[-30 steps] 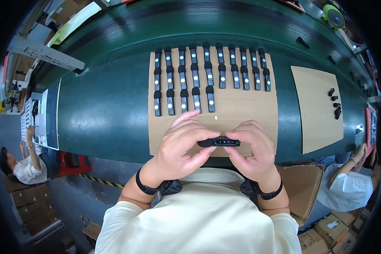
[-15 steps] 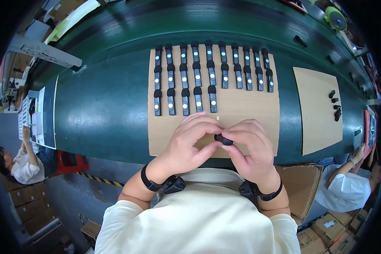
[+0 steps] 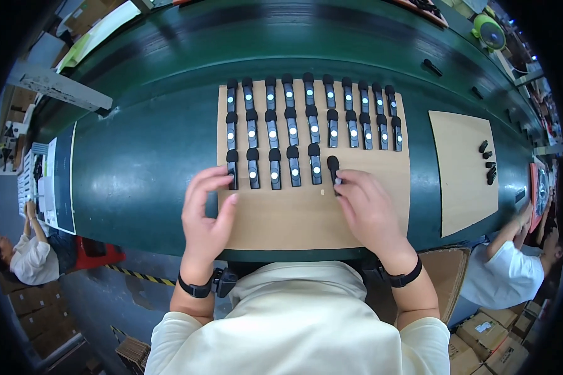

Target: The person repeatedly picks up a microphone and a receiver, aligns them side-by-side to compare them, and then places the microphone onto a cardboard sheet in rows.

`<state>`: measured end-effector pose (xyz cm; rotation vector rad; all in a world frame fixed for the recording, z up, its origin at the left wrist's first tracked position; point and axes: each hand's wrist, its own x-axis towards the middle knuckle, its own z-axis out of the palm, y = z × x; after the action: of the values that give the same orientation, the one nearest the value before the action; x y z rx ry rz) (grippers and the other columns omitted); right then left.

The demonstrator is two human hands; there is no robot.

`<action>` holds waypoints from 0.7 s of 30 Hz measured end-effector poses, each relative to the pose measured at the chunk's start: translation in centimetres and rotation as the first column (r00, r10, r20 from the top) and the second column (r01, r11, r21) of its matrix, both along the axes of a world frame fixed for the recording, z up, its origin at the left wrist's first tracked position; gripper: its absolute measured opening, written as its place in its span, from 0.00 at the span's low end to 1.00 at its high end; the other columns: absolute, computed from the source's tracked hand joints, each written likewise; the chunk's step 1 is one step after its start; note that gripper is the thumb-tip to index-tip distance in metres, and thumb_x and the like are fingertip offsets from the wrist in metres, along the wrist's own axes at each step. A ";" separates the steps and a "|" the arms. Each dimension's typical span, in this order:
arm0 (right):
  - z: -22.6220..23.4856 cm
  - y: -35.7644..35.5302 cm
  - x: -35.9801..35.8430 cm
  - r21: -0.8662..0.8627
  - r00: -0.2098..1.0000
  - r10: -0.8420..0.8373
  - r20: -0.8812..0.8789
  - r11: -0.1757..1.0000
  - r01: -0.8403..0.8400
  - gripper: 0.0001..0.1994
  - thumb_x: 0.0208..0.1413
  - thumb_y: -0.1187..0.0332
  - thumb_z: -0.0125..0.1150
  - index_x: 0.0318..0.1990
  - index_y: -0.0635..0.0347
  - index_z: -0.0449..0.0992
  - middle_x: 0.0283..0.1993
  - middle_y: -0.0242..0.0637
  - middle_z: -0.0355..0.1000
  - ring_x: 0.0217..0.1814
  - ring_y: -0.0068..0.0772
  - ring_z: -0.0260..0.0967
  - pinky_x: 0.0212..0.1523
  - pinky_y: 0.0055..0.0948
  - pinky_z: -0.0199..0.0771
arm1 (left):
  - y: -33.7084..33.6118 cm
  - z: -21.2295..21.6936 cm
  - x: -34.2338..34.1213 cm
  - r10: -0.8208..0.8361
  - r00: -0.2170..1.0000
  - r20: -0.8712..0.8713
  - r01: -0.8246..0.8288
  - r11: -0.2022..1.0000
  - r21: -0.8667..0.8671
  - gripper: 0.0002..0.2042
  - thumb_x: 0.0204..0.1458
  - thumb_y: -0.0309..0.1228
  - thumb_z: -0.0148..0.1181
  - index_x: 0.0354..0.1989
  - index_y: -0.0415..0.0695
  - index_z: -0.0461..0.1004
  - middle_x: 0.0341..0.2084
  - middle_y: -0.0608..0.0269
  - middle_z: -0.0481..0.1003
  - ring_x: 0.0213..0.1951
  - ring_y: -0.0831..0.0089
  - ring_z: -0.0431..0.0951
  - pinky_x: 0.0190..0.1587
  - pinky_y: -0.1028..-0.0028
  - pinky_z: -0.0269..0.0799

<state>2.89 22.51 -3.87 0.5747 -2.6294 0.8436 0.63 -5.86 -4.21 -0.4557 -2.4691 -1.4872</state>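
Small black clip-on microphones (image 3: 293,127) with foam tops and a glowing pale dot lie in three rows on a brown cardboard sheet (image 3: 275,225). My right hand (image 3: 370,209) pinches the lower end of another microphone (image 3: 333,165), slightly tilted, at the right end of the nearest row. Its dot is partly hidden by my fingers. My left hand (image 3: 206,215) has thumb and fingers apart, its fingertips at the lower part of the row's leftmost microphone (image 3: 232,164); whether they touch it I cannot tell.
A second cardboard sheet (image 3: 463,206) to the right bears several small black pieces (image 3: 491,172). Both sheets lie on a green table (image 3: 144,169). A metal post (image 3: 62,87) stands at the left. People sit at both sides; cardboard boxes (image 3: 488,334) stand low at the right.
My hands were together over the near part of the sheet, holding the black microphone. They have parted: the left moved left, the right carried the microphone forward to the nearest row.
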 end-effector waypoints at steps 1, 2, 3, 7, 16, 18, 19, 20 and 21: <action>0.1 -0.2 0.2 0.028 1.000 0.006 0.019 1.000 -0.006 0.13 0.44 0.81 0.65 0.40 0.63 0.75 0.46 0.42 0.71 0.45 0.44 0.71 0.43 0.36 0.74 | -0.5 -0.2 -0.1 0.049 0.999 0.002 -0.049 0.999 -0.007 0.13 0.46 0.20 0.62 0.43 0.39 0.74 0.49 0.53 0.73 0.52 0.59 0.73 0.57 0.65 0.66; 0.3 -0.4 0.4 0.056 0.999 0.010 0.037 0.998 -0.012 0.14 0.44 0.80 0.65 0.40 0.63 0.75 0.46 0.42 0.71 0.45 0.44 0.71 0.43 0.36 0.73 | -0.9 -0.4 -0.1 0.097 0.995 0.003 -0.097 0.995 -0.013 0.14 0.47 0.20 0.62 0.44 0.39 0.74 0.50 0.52 0.73 0.53 0.59 0.72 0.58 0.65 0.65; 0.4 -0.5 0.4 0.083 0.998 0.014 0.055 0.996 -0.018 0.14 0.44 0.80 0.65 0.41 0.63 0.75 0.46 0.42 0.71 0.46 0.43 0.71 0.44 0.36 0.73 | -1.1 -0.5 -0.2 0.144 0.990 0.003 -0.144 0.989 -0.019 0.14 0.47 0.20 0.61 0.45 0.39 0.73 0.52 0.51 0.72 0.55 0.58 0.71 0.59 0.65 0.64; -0.1 -0.5 -0.3 0.139 0.999 -0.018 0.036 0.990 0.013 0.14 0.44 0.78 0.65 0.42 0.63 0.75 0.47 0.41 0.70 0.46 0.43 0.71 0.45 0.37 0.73 | -1.5 -0.7 -0.5 0.144 0.989 0.029 -0.144 0.990 -0.009 0.16 0.48 0.20 0.61 0.47 0.38 0.72 0.55 0.50 0.69 0.58 0.58 0.68 0.61 0.64 0.61; 2.4 2.8 -1.2 0.033 0.990 -0.048 0.135 0.998 0.044 0.16 0.44 0.77 0.67 0.44 0.61 0.74 0.52 0.43 0.69 0.52 0.45 0.69 0.49 0.36 0.72 | -0.2 -0.1 -1.7 0.084 0.996 0.000 -0.084 0.995 0.049 0.15 0.48 0.19 0.59 0.46 0.37 0.72 0.55 0.48 0.69 0.59 0.57 0.67 0.62 0.61 0.59; 3.7 5.9 -2.3 0.093 0.980 -0.145 0.137 0.987 0.133 0.17 0.46 0.78 0.66 0.46 0.60 0.74 0.53 0.42 0.68 0.53 0.43 0.69 0.51 0.34 0.71 | -0.2 0.1 -1.9 0.094 0.995 -0.013 -0.093 0.994 0.054 0.15 0.48 0.18 0.58 0.46 0.37 0.72 0.55 0.47 0.69 0.58 0.56 0.67 0.62 0.61 0.58; 3.9 7.9 -2.8 0.098 0.979 -0.158 0.130 0.984 0.146 0.17 0.46 0.78 0.66 0.46 0.60 0.74 0.53 0.42 0.68 0.53 0.43 0.69 0.51 0.34 0.71 | 0.1 0.2 -2.0 0.090 0.996 -0.021 -0.089 0.994 0.060 0.15 0.47 0.18 0.58 0.45 0.38 0.71 0.54 0.47 0.69 0.58 0.56 0.67 0.62 0.60 0.58; 3.6 9.9 -3.8 0.056 0.976 -0.188 0.114 0.982 0.183 0.16 0.48 0.77 0.65 0.46 0.60 0.73 0.53 0.41 0.68 0.53 0.41 0.69 0.50 0.32 0.71 | 0.1 0.2 -2.1 0.085 0.996 -0.027 -0.083 0.995 0.061 0.15 0.47 0.18 0.58 0.45 0.38 0.71 0.54 0.47 0.69 0.58 0.56 0.67 0.62 0.60 0.58; 3.6 12.1 -5.0 0.016 0.971 -0.216 0.098 0.976 0.216 0.16 0.50 0.77 0.64 0.47 0.61 0.73 0.54 0.39 0.68 0.53 0.38 0.69 0.50 0.31 0.71 | 0.0 0.3 -1.9 0.093 0.995 -0.041 -0.092 0.995 0.044 0.14 0.47 0.18 0.57 0.45 0.37 0.72 0.54 0.47 0.69 0.58 0.56 0.67 0.62 0.60 0.58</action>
<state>-2.08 34.59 -0.25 0.2458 -2.7213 0.8159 -1.32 -5.88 -3.88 -0.3568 -2.3873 -1.4737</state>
